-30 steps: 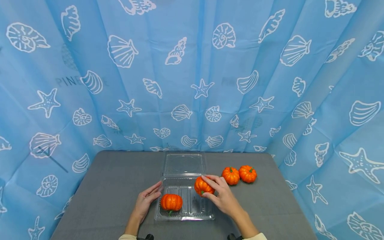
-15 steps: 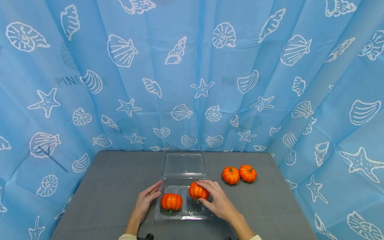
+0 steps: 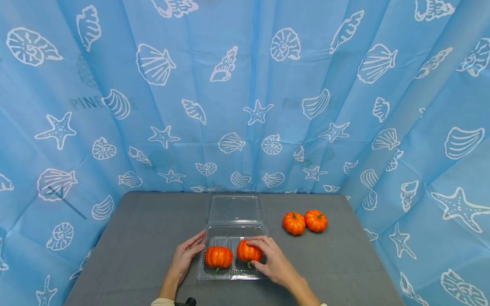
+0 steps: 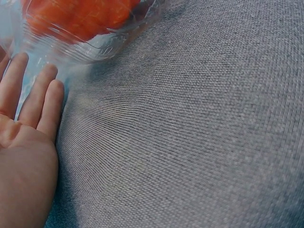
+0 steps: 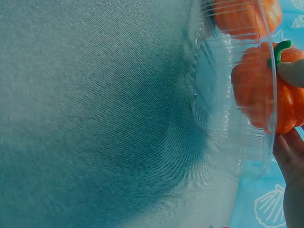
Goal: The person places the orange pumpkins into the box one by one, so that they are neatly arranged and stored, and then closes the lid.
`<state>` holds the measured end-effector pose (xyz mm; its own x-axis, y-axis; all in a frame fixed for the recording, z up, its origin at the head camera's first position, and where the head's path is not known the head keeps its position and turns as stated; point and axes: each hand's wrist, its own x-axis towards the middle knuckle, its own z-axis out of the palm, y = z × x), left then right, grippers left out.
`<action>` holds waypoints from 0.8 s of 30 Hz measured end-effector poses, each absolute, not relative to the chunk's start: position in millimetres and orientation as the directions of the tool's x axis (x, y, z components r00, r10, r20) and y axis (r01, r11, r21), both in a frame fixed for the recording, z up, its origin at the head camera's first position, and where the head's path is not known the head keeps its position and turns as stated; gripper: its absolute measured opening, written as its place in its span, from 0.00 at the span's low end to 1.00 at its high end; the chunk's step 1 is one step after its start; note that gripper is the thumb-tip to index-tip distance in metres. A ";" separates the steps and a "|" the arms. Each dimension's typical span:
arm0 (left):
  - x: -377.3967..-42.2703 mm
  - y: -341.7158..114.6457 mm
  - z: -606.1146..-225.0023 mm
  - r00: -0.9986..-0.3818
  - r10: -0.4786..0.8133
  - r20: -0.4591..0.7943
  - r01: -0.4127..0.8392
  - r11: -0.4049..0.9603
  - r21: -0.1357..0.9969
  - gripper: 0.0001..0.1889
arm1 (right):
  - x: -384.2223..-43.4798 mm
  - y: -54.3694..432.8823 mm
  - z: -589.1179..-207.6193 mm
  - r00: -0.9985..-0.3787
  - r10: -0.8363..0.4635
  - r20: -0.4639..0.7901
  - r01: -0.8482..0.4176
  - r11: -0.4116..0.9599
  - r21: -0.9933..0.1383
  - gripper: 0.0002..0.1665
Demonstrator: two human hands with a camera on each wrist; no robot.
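A clear plastic clamshell box (image 3: 239, 231) lies open on the table, its lid (image 3: 235, 208) folded back toward the curtain. In the box's left half sits a small orange pumpkin (image 3: 219, 257). Over the right half, my right hand (image 3: 273, 261) holds a second pumpkin (image 3: 248, 250) between thumb and fingers, its green stem (image 5: 282, 50) toward me. In the right wrist view this pumpkin is partly inside the box, seen through the clear wall. My left hand (image 3: 185, 257) has nearly straight fingers (image 4: 43, 95) at the box's left side; whether they touch it is hard to tell.
Two more orange pumpkins, one (image 3: 294, 223) beside the other (image 3: 316, 220), stand on the grey tabletop (image 3: 153, 229) to the right of the box. A blue curtain (image 3: 245, 93) with white shells and starfish hangs behind the table and at its sides.
My right hand has moved left and toward me, bringing its pumpkin lower over the box's right half, beside the first pumpkin. My left hand has stayed at the box's left side.
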<state>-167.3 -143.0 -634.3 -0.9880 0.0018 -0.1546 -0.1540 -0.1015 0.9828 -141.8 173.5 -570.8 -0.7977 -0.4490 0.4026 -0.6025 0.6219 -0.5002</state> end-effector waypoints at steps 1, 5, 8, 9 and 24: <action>-167.3 -143.0 -634.4 -0.988 0.001 -0.156 -0.155 -0.101 0.983 0.27 | -141.4 173.1 -571.6 -0.795 -0.451 0.406 -0.606 0.623 -0.494 0.34; -168.0 -143.0 -635.4 -0.987 0.007 -0.160 -0.159 -0.104 0.982 0.27 | -140.0 172.8 -573.5 -0.789 -0.453 0.415 -0.613 0.631 -0.476 0.35; -169.0 -142.8 -636.3 -0.988 0.014 -0.156 -0.157 -0.104 0.982 0.27 | -139.2 173.1 -574.2 -0.789 -0.456 0.412 -0.613 0.636 -0.469 0.35; -169.2 -142.7 -636.3 -0.988 0.015 -0.156 -0.157 -0.107 0.982 0.26 | -139.1 173.2 -574.3 -0.789 -0.459 0.408 -0.612 0.637 -0.469 0.35; -168.1 -143.4 -636.8 -0.989 0.009 -0.148 -0.148 -0.089 0.985 0.27 | -136.1 170.4 -573.3 -0.809 -0.511 0.292 -0.587 0.676 -0.444 0.31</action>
<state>-168.1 -143.4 -636.8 -0.9890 0.0087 -0.1476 -0.1478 -0.0894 0.9850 -136.1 170.4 -573.3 -0.8087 -0.5109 0.2916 -0.5875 0.6764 -0.4443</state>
